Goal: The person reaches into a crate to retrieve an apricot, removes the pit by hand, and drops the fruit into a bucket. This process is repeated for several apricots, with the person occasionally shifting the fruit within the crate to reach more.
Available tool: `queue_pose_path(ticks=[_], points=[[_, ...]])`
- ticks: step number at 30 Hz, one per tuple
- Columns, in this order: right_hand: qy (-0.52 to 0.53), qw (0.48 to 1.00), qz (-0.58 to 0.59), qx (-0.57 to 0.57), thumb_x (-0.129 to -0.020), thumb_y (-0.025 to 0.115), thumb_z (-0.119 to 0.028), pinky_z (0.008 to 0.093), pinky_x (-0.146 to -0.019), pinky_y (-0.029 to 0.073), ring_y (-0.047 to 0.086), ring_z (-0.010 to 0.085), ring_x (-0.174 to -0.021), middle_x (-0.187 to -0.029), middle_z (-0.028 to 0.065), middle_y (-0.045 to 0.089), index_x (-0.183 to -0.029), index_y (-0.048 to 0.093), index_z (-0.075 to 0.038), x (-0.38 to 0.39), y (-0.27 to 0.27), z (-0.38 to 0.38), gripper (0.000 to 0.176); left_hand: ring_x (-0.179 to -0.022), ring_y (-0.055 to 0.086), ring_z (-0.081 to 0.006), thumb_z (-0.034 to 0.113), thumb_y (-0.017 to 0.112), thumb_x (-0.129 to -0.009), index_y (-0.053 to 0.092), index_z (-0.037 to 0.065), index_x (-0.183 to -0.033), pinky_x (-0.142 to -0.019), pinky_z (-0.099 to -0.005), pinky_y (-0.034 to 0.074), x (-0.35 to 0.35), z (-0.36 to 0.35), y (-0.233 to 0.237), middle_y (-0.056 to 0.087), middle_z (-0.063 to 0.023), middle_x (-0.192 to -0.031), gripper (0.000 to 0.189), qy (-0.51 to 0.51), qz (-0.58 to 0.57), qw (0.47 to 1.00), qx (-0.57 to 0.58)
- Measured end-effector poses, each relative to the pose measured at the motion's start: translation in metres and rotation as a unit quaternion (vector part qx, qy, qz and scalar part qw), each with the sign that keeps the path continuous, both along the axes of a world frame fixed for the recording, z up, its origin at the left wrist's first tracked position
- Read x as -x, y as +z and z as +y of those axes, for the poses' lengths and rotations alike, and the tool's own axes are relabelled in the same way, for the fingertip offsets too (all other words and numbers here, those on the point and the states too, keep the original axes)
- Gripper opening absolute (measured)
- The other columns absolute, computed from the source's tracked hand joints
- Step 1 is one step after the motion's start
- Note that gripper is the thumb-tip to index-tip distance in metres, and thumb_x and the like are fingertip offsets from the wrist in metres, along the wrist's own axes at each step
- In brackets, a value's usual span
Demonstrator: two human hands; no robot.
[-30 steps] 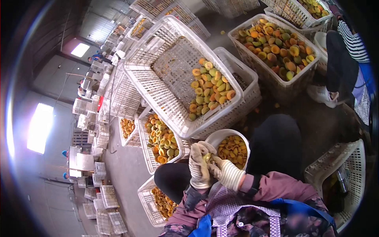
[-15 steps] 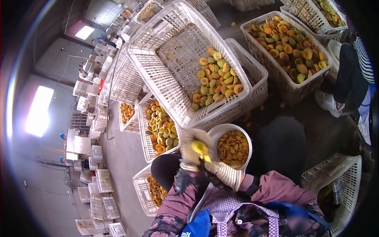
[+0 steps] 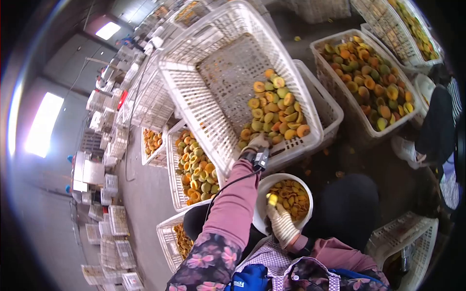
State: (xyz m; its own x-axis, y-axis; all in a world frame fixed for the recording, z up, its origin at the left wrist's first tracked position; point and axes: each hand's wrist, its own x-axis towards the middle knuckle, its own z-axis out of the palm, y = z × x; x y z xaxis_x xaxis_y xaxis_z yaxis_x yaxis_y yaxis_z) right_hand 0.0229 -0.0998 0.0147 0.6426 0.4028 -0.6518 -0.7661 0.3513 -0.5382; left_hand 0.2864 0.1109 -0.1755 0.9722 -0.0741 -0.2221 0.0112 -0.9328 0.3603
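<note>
My left hand [image 3: 257, 143], in a pale glove, reaches over the near rim of a large white crate [image 3: 191, 104]. It touches the halved fruit [image 3: 272, 114], peach- or apricot-like, heaped in the crate's near right corner. Its fingertips are hidden among the halves, so their grip does not show. My right hand [image 3: 281, 220], in a striped pale glove, is closed on a small bright yellow object [image 3: 272, 199] whose kind I cannot make out. That hand is at the near left rim of a white bucket [image 3: 309, 213] holding brownish-orange pieces [image 3: 291, 194].
Fruit halves fill a crate [image 3: 366, 128] at right and another [image 3: 177, 194] at left. A low crate [image 3: 162, 237] holds brown pieces. Beyond the right-hand crate is a person's leg [image 3: 432, 121]. A tilted crate [image 3: 429, 242] stands at lower right. Stacked crates [image 3: 116, 223] line the far left.
My left hand has left my right hand and moved up into the large crate. The yellow piece at my left hand is no longer visible. My right hand has lowered slightly beside the bucket.
</note>
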Motion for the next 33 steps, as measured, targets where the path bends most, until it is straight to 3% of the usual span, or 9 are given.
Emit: queue_pose_path(ticks=[7, 9, 12, 14, 16, 18, 20, 23, 33], points=[[0.054, 0.997, 0.05, 0.036, -0.091, 0.046, -0.04, 0.0307, -0.033, 0.032, 0.04, 0.015, -0.036, -0.054, 0.0008, 0.046, -0.086, 0.055, -0.011, 0.003, -0.065, 0.013, 0.031, -0.094, 0.059, -0.0334, 0.011, 0.047, -0.081, 0.054, 0.007, -0.108, -0.083, -0.0345, 0.045, 0.083, -0.059, 0.15, 0.06, -0.0245, -0.095, 0.029, 0.103, 0.014, 0.985, 0.136], [-0.001, 0.997, -0.067, 0.033, -0.091, 0.048, -0.038, 0.0268, -0.039, 0.036, 0.043, 0.011, -0.044, -0.063, 0.0005, 0.051, -0.097, 0.057, -0.009, 0.004, -0.045, 0.007, 0.03, -0.084, 0.054, -0.0188, 0.011, 0.058, -0.082, 0.052, 0.006, -0.109, -0.071, -0.0253, 0.043, 0.128, -0.065, 0.159, 0.057, -0.0102, -0.098, 0.028, 0.188, -0.027, 0.761, 0.62], [0.01, 0.987, -0.158, 0.01, -0.091, 0.05, -0.034, 0.0228, -0.05, 0.041, 0.048, 0.0093, -0.055, -0.073, 0.0006, 0.055, -0.108, 0.055, -0.007, 0.008, -0.012, -0.008, 0.032, -0.099, 0.054, -0.0202, 0.019, 0.048, -0.091, 0.048, 0.001, -0.114, -0.086, -0.0273, 0.044, 0.218, -0.086, 0.175, 0.053, -0.0099, -0.112, 0.029, 0.13, -0.1, 0.849, 0.502], [0.041, 0.972, -0.232, -0.014, -0.092, 0.051, -0.032, 0.0211, -0.059, 0.045, 0.053, 0.0095, -0.066, -0.08, 0.0003, 0.058, -0.112, 0.053, -0.005, 0.01, -0.036, -0.001, 0.033, -0.104, 0.053, -0.0194, 0.035, 0.038, -0.096, 0.047, 0.0, -0.115, -0.09, -0.0287, 0.043, 0.246, -0.092, 0.174, 0.054, -0.0099, -0.113, 0.041, 0.089, -0.022, 0.693, 0.715], [-0.012, 0.99, -0.068, -0.119, -0.092, 0.051, -0.034, 0.023, -0.062, 0.049, 0.059, 0.0107, -0.072, -0.086, 0.0019, 0.061, -0.107, 0.056, -0.006, 0.016, -0.039, -0.006, 0.033, -0.087, 0.057, -0.0174, 0.04, 0.031, -0.098, 0.05, 0.003, -0.112, -0.082, -0.0283, 0.047, 0.26, -0.105, 0.16, 0.059, -0.0074, -0.097, 0.044, 0.228, -0.2, 0.766, 0.567], [-0.064, 0.988, 0.05, -0.135, -0.091, 0.052, -0.036, 0.0237, -0.054, 0.05, 0.06, 0.0113, -0.066, -0.084, 0.003, 0.063, -0.104, 0.057, -0.007, 0.015, -0.03, -0.014, 0.032, -0.084, 0.058, -0.0184, 0.038, 0.035, -0.097, 0.052, 0.005, -0.108, -0.078, -0.0302, 0.049, 0.261, -0.089, 0.134, 0.059, -0.0063, -0.093, 0.038, 0.328, -0.084, 0.485, 0.806], [0.048, 0.998, -0.011, -0.049, -0.091, 0.051, -0.036, 0.0207, -0.032, 0.034, 0.048, 0.0068, -0.04, -0.064, -0.0008, 0.058, -0.096, 0.057, -0.009, 0.021, -0.01, -0.019, 0.028, -0.085, 0.058, -0.0186, 0.036, 0.039, -0.096, 0.052, 0.007, -0.105, -0.078, -0.0311, 0.05, 0.273, -0.088, 0.126, 0.059, -0.006, -0.093, 0.033, 0.301, -0.116, 0.563, 0.761], [0.005, 0.93, -0.35, 0.111, -0.089, 0.048, -0.04, 0.036, -0.056, 0.048, 0.062, 0.0284, -0.064, -0.073, 0.0125, 0.062, -0.106, 0.051, -0.001, 0.033, -0.059, 0.006, 0.042, -0.09, 0.058, -0.0172, 0.031, 0.039, -0.098, 0.05, 0.001, -0.115, -0.085, -0.0286, 0.047, 0.29, -0.105, 0.161, 0.058, -0.009, -0.1, 0.036, 0.216, -0.084, 0.583, 0.778], [0.221, 0.792, -0.426, 0.377, -0.09, 0.047, -0.034, 0.0451, -0.069, 0.047, 0.059, 0.0416, -0.083, -0.086, 0.026, 0.06, -0.104, 0.051, -0.002, 0.038, -0.028, -0.008, 0.035, -0.055, 0.049, -0.0109, 0.048, 0.039, -0.094, 0.054, 0.006, -0.08, -0.056, -0.0225, 0.042, 0.286, -0.097, 0.155, 0.056, -0.0036, -0.07, 0.046, 0.269, -0.051, 0.676, 0.684]])
